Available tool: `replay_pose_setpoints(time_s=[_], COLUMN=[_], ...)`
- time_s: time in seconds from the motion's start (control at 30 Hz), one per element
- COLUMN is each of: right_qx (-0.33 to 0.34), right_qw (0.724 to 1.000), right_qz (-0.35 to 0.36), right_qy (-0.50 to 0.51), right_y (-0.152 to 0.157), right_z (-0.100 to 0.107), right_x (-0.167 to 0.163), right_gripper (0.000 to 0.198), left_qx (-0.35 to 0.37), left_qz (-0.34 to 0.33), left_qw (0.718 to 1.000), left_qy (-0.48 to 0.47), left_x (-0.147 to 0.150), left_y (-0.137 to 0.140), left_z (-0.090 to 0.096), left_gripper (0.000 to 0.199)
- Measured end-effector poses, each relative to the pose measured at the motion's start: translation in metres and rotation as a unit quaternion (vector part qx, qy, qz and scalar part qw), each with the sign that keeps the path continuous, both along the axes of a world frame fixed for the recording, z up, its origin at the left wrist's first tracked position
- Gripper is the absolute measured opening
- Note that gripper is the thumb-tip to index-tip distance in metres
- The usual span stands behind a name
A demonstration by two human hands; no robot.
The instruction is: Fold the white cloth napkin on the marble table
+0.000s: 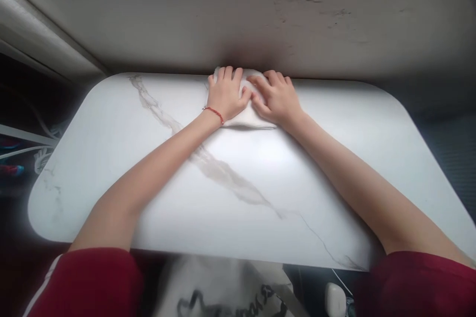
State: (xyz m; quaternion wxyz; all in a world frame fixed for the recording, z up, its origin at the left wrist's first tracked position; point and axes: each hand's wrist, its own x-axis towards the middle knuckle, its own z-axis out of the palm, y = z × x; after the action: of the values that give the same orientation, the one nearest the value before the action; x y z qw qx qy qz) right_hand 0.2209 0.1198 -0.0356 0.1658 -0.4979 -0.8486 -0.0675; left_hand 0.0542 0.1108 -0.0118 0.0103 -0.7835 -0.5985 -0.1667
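A folded white cloth (247, 118) lies at the far edge of a white marble-patterned tabletop (167, 198), against the wall. My left hand (226, 93), with a red cord bracelet at the wrist, presses on the cloth's left part, its fingers bent over the far side. On the right part rests my right hand (278, 94), fingers curled onto the cloth and its thumb pointing toward the left thumb. Both hands hold the cloth down from above. Parts of it are hidden under the palms.
A grey wall (186, 20) with scuff marks rises right behind the table. White cables (28, 136) hang by the left edge. Below the near edge are a pale printed fabric or bag (223, 287) and a small white object (334, 299) beside a thin cable.
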Motion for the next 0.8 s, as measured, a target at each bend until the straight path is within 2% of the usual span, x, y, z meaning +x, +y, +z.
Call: replay_pose_setpoints(time_s=[0.2,0.5,0.8], right_qx=[-0.011,-0.012,0.002], right_qw=[1.0,0.998,0.996], right_qz=[-0.007,-0.041,-0.076], right_qy=[0.022,0.036,0.036], right_y=[0.001,-0.01,-0.02], right_z=[-0.005,0.01,0.011], right_x=[0.001,-0.011,-0.02], right_gripper=[0.056,0.052,0.05], left_qx=[-0.013,-0.026,0.012], left_qz=[-0.002,-0.001,-0.012], left_qw=[1.0,1.0,1.0], left_qy=[0.007,-0.016,-0.011], left_x=[0.0,0.001,-0.002], left_y=[-0.001,-0.002,-0.006], left_z=[-0.001,0.006,0.007], left_gripper=[0.044,0.039,0.039])
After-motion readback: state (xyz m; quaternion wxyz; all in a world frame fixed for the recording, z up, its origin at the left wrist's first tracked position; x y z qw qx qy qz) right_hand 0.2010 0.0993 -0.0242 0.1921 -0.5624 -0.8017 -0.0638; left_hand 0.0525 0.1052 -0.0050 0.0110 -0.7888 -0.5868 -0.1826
